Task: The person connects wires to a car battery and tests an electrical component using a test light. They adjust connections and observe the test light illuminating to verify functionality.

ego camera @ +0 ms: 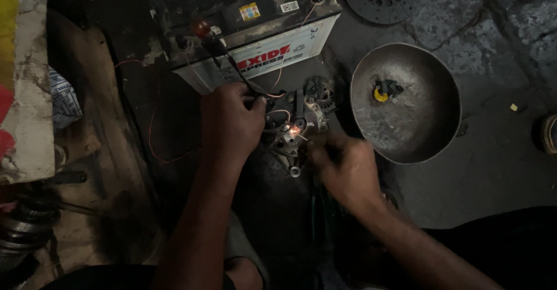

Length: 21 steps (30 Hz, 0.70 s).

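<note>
I watch 2 hands at frame centre: left hand (231, 121) pinches a thin wire (277, 114) to the alternator (296, 128); right hand (343, 165) blurred, grip unclear; white-sided battery (246, 29) with square yellow label above.

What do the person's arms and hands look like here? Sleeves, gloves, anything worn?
Both arms are bare from the bottom edge of the frame to the fingers: no sleeves show. The left hand and right hand wear no gloves. No watch, ring or band is visible on either wrist, though the light is dim and the right hand is motion-blurred, so small items could be missed.
</note>
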Tool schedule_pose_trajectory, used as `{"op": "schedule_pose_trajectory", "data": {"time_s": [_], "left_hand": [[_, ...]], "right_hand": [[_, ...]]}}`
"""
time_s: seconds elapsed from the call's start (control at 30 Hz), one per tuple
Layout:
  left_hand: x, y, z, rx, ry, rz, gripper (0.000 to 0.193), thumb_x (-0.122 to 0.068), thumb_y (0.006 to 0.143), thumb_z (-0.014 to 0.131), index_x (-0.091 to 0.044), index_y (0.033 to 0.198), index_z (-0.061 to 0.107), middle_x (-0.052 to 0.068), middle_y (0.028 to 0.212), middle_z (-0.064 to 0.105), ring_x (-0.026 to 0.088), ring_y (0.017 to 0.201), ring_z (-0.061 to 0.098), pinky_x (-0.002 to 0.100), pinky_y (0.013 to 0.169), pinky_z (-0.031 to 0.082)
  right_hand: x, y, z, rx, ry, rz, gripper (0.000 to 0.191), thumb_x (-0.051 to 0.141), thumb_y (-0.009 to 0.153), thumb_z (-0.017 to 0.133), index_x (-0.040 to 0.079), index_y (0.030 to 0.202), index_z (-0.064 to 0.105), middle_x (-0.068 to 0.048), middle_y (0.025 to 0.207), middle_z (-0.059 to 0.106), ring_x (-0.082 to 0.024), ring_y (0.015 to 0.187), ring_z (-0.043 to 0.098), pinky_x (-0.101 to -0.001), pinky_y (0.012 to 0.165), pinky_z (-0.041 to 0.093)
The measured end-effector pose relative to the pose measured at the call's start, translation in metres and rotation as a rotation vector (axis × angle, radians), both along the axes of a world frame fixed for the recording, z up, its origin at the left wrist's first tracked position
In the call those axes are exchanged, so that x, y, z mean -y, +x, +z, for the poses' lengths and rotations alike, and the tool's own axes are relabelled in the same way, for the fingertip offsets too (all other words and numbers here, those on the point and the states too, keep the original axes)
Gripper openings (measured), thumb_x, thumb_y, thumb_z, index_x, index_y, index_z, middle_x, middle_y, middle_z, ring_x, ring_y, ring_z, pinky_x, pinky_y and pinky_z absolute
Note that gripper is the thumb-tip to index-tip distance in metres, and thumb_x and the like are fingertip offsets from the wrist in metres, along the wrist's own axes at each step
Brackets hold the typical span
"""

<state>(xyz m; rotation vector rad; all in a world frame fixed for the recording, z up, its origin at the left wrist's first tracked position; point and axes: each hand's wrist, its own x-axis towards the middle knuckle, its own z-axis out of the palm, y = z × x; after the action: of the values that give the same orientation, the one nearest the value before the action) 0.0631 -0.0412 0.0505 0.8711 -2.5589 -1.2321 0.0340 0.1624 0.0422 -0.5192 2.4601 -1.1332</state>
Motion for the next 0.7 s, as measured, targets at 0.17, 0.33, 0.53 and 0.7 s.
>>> {"op": "schedule_pose_trajectory", "data": {"time_s": [0.17, 0.33, 0.53, 0.7], "left_hand": [[0.0007, 0.0002, -0.0010, 0.005, 0.020, 0.006, 0.011, -0.011, 0.089, 0.074, 0.000, 0.093, 0.076, 0.015, 0.087, 0.078, 0.023, 0.073, 0.078, 0.036, 0.062, 0.062], [0.0013, 0.0014, -0.0015, -0.040, 0.010, -0.002, 0.013, -0.011, 0.087, 0.076, 0.001, 0.093, 0.076, 0.017, 0.087, 0.078, 0.026, 0.074, 0.078, 0.038, 0.065, 0.061], [0.0021, 0.0009, -0.0019, -0.054, 0.005, -0.015, 0.013, -0.011, 0.087, 0.075, 0.001, 0.093, 0.077, 0.017, 0.087, 0.078, 0.027, 0.075, 0.079, 0.039, 0.066, 0.061], [0.0015, 0.0005, -0.0010, 0.009, 0.016, -0.001, 0.015, -0.013, 0.089, 0.075, 0.001, 0.093, 0.077, 0.016, 0.087, 0.078, 0.026, 0.074, 0.078, 0.039, 0.064, 0.062]], "right_hand": [[0.0011, 0.0016, 0.0050, 0.007, -0.028, -0.099, 0.018, 0.004, 0.086, 0.066, 0.000, 0.100, 0.078, -0.011, 0.083, 0.081, -0.015, 0.068, 0.075, -0.0293, 0.062, 0.059], [0.0022, -0.0016, 0.0099, 0.040, 0.054, -0.191, 0.019, 0.004, 0.087, 0.065, 0.002, 0.100, 0.078, -0.011, 0.077, 0.079, -0.017, 0.062, 0.073, -0.0313, 0.057, 0.057], [0.0019, -0.0011, 0.0040, -0.057, -0.073, -0.081, 0.014, 0.003, 0.082, 0.067, 0.000, 0.092, 0.077, -0.010, 0.080, 0.080, -0.016, 0.068, 0.076, -0.0296, 0.062, 0.059], [0.0017, 0.0021, 0.0029, -0.049, 0.019, -0.115, 0.014, 0.004, 0.083, 0.068, -0.001, 0.092, 0.077, -0.014, 0.078, 0.079, -0.019, 0.065, 0.076, -0.0327, 0.062, 0.059]]}}
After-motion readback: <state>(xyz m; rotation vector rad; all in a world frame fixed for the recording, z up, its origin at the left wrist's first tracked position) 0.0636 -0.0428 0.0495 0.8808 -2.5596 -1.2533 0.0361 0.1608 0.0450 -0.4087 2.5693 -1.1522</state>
